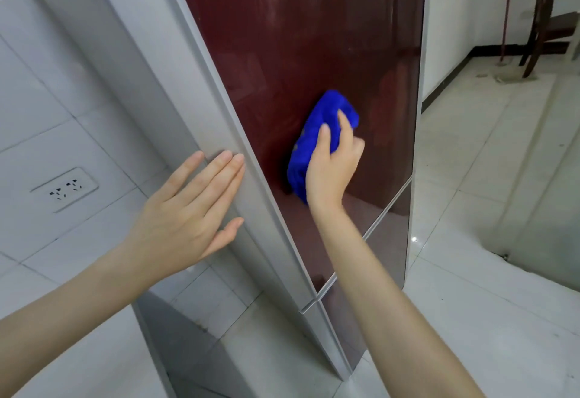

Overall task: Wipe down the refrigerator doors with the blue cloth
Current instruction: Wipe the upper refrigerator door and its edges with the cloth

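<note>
The right hand [329, 168] is gripping the bunched blue microfibre cloth [314, 137] and pressing it against the lower part of the glossy dark-red upper refrigerator door [298, 36]. The left hand [191, 206] is lying flat, fingers straight, on the grey metal side panel [169, 77]. Bunched like this, the cloth is likely covering little, risking missed streaks near the edges.

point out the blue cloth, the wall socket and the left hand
blue cloth [328, 107]: head view, its bunched upper end
wall socket [64, 189]: head view, middle of its faceplate
left hand [188, 209]: head view, back of the hand
</note>
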